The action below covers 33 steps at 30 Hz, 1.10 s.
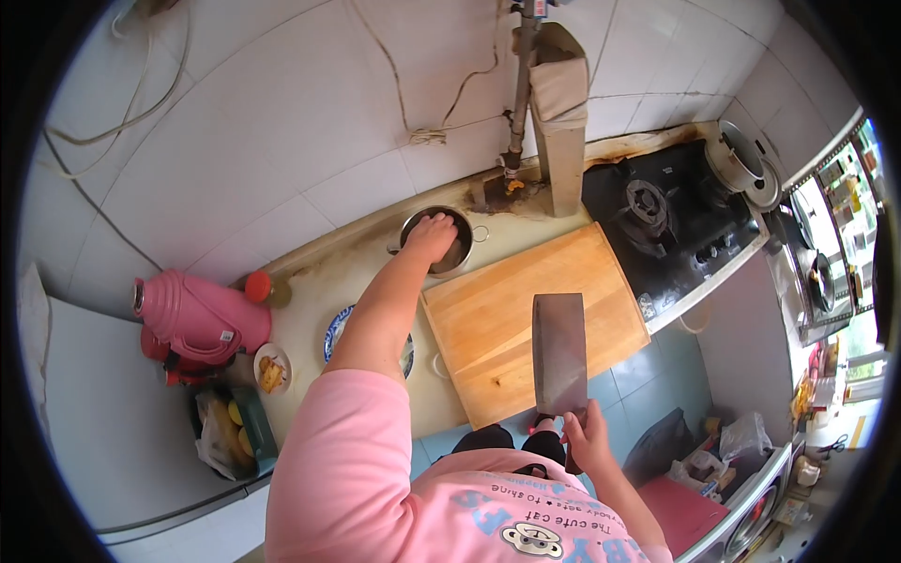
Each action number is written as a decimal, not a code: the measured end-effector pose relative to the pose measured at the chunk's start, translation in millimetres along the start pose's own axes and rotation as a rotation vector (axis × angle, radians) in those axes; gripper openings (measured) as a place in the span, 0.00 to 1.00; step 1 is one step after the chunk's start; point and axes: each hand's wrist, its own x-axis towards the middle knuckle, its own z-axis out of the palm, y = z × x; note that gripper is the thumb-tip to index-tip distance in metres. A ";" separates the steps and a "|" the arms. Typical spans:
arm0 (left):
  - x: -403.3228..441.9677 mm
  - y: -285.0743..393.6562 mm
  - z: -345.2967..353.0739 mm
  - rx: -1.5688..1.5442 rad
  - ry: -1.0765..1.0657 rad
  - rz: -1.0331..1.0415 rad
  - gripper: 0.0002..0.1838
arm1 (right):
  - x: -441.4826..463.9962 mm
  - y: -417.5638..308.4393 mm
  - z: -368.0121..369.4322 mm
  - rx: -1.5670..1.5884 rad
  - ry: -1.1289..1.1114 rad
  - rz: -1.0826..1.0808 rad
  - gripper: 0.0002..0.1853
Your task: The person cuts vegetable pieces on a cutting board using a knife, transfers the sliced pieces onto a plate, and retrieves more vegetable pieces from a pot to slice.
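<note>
My left hand reaches down into a metal pot with ring handles, near the wall. Its fingers are bent and close together; whatever they grip inside is hidden. My right hand is wrapped round the handle of a cleaver. The broad blade points away from me, above the right part of a wooden cutting board. Partly covered by my left forearm is a blue-and-white plate on the counter.
On the left stand a pink thermos, a red-lidded jar, a small dish of food and a green bin. A black gas stove carrying a pot lies right of the board. A boxed pipe rises behind it.
</note>
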 end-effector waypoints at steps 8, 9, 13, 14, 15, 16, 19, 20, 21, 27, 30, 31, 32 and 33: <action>-1.4 3.2 8.7 -0.120 -0.090 -0.022 0.17 | 2.9 10.9 -5.3 0.020 0.064 -0.001 0.10; -3.2 1.8 5.6 -0.166 -0.068 -0.014 0.17 | 4.5 7.6 -5.3 0.015 0.062 0.018 0.10; -12.0 -13.9 -2.1 -0.445 0.172 -0.154 0.20 | 10.7 4.6 -8.9 -0.014 0.030 0.022 0.11; -15.7 -16.5 -1.4 -0.445 0.172 -0.156 0.20 | 12.4 4.8 -10.0 -0.014 0.028 0.023 0.11; -25.2 -14.8 -14.5 -0.597 0.226 -0.234 0.21 | 14.4 5.0 -11.7 -0.013 0.017 0.010 0.11; -34.0 -14.6 -19.3 -0.749 0.281 -0.315 0.22 | 15.7 4.3 -12.5 -0.011 0.006 -0.003 0.11; -64.4 1.6 -29.3 -0.962 0.356 -0.225 0.22 | 18.7 -1.4 -15.7 0.038 0.013 -0.036 0.10; -76.0 15.0 -36.2 -1.072 0.370 -0.158 0.22 | 19.7 -0.3 -19.4 0.034 0.010 -0.031 0.10; -87.9 32.1 -44.0 -1.085 0.358 -0.121 0.22 | 21.5 3.9 -23.9 0.004 0.006 -0.036 0.10; -124.4 153.5 -39.6 -0.920 -0.133 -0.016 0.23 | 36.4 11.3 -57.1 -0.068 -0.022 -0.026 0.11; -122.2 201.5 -18.6 -0.749 -0.142 -0.017 0.22 | 48.0 22.9 -82.9 -0.167 -0.077 -0.040 0.11; -118.3 213.5 -6.8 -0.768 -0.139 -0.039 0.22 | 50.7 17.8 -87.7 -0.207 -0.097 -0.035 0.11; -112.9 222.8 3.7 -0.688 -0.109 -0.036 0.21 | 55.2 13.9 -93.5 -0.246 -0.116 -0.034 0.11; -110.8 230.4 6.4 -0.603 -0.083 -0.033 0.21 | 59.7 14.1 -100.5 -0.297 -0.137 -0.087 0.10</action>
